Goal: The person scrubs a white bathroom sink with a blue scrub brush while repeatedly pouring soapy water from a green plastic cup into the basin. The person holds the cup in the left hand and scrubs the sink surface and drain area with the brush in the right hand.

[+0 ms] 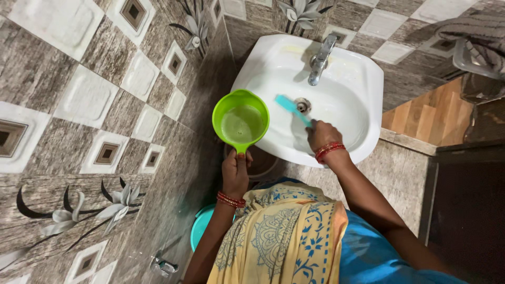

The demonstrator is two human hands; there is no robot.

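Tiled wall crowds the white washbasin (pixel 363 79). Left hand (pixel 235 171) grips green mug (pixel 241 122) level; right hand (pixel 322 135) clenches teal brush (pixel 292 109) inside the bowl.

No packages, labels, signs or screens observed anywhere in view: none near the hands, none on the surrounding walls.
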